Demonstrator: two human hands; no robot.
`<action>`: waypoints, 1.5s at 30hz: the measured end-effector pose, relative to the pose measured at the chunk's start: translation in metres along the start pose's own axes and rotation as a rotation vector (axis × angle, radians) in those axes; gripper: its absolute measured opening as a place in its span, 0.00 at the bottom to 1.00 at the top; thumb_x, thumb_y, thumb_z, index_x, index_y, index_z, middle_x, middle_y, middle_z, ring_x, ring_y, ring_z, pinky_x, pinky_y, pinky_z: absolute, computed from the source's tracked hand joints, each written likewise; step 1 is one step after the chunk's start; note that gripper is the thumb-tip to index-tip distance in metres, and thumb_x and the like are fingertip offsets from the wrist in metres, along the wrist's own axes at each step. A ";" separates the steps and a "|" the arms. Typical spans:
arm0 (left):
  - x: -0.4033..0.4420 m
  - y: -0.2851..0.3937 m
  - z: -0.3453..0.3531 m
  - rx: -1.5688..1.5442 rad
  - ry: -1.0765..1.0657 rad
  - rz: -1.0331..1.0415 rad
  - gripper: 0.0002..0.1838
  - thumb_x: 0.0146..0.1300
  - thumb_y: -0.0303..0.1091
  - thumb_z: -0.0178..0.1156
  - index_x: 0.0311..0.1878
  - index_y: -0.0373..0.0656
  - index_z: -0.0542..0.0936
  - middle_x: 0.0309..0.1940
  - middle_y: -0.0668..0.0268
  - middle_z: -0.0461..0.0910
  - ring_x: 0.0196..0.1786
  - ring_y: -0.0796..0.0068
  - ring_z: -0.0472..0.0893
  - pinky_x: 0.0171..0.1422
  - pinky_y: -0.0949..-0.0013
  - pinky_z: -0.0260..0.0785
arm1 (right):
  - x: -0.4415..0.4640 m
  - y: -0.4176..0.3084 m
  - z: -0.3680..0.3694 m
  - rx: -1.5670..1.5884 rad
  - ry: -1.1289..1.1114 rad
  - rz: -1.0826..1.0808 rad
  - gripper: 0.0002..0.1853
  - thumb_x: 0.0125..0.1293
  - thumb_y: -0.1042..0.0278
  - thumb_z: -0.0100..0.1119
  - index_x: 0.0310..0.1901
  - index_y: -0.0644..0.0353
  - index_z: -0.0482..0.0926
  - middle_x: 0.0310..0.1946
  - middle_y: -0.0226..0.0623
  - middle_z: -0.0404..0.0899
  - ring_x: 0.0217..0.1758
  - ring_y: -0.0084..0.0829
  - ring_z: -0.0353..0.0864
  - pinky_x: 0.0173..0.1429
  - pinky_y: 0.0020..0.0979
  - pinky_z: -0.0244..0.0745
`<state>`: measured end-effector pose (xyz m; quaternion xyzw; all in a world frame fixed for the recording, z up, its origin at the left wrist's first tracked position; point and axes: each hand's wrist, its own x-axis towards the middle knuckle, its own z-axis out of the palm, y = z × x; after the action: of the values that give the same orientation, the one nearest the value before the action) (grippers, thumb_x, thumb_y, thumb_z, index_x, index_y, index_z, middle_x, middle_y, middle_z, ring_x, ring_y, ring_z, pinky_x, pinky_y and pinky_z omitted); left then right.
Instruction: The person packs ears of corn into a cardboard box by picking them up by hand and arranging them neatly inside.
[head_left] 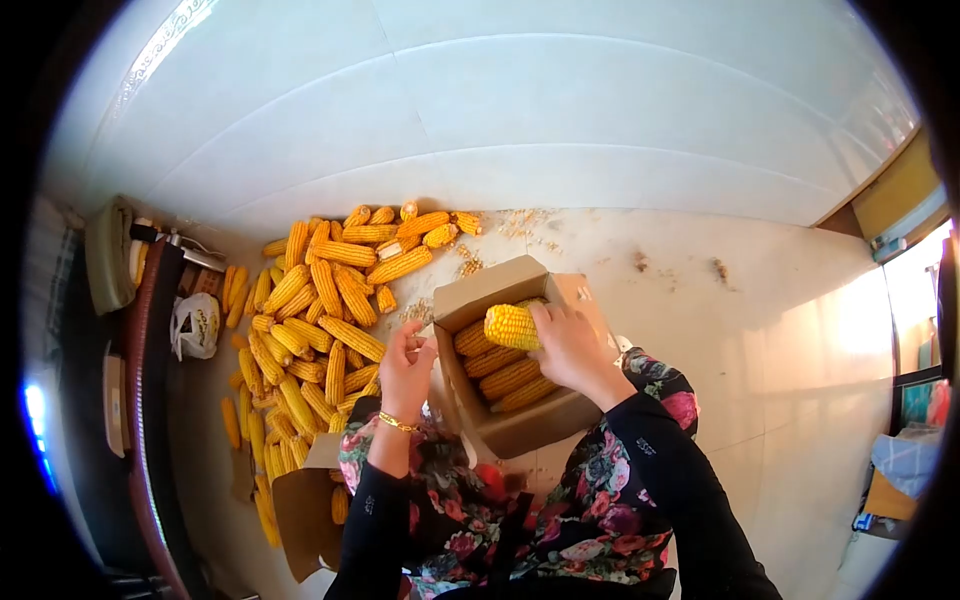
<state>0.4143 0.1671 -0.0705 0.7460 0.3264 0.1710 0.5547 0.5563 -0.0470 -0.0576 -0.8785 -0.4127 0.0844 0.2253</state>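
Note:
My right hand (572,345) is closed around an ear of corn (511,327), its yellow kernels facing left. It holds the ear over an open cardboard box (535,430) between my knees. Inside lie several ears of corn (508,380), side by side. My left hand (405,378), with a gold bracelet (398,424) at the wrist, is beside the box's left flap. Its fingers are curled together; whether they pinch the flap or something small is unclear. Left of this hand spreads a large pile of corn ears (318,340) on the floor.
A second cardboard box (305,510) stands at lower left with corn by it. Loose kernels (468,262) are scattered near the wall (560,110). A white plastic bag (195,325) sits beside dark furniture (150,400) at left. Shelves and bundled items (910,460) line the right.

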 end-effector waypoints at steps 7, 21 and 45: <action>-0.004 0.005 0.001 0.003 -0.065 0.015 0.16 0.67 0.32 0.60 0.55 0.37 0.76 0.34 0.69 0.78 0.34 0.83 0.76 0.41 0.77 0.72 | -0.001 -0.002 0.025 -0.164 0.016 -0.225 0.29 0.48 0.78 0.61 0.55 0.68 0.69 0.41 0.49 0.77 0.49 0.45 0.76 0.52 0.40 0.68; -0.009 0.008 0.005 0.027 -0.073 0.063 0.16 0.64 0.34 0.63 0.53 0.39 0.79 0.31 0.70 0.79 0.29 0.84 0.75 0.37 0.76 0.70 | 0.003 -0.008 0.030 -0.115 -0.074 -0.174 0.32 0.51 0.74 0.66 0.59 0.67 0.67 0.50 0.50 0.74 0.57 0.49 0.72 0.61 0.42 0.66; -0.018 0.014 0.058 0.550 -0.517 0.165 0.46 0.56 0.44 0.69 0.72 0.41 0.53 0.53 0.39 0.76 0.52 0.41 0.78 0.56 0.54 0.72 | 0.020 0.019 0.019 1.107 0.138 0.434 0.29 0.68 0.61 0.61 0.63 0.66 0.63 0.50 0.46 0.77 0.53 0.33 0.77 0.57 0.35 0.72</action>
<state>0.4414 0.1110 -0.0748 0.9091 0.1484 -0.0727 0.3824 0.5759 -0.0360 -0.0821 -0.6982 -0.1029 0.2736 0.6535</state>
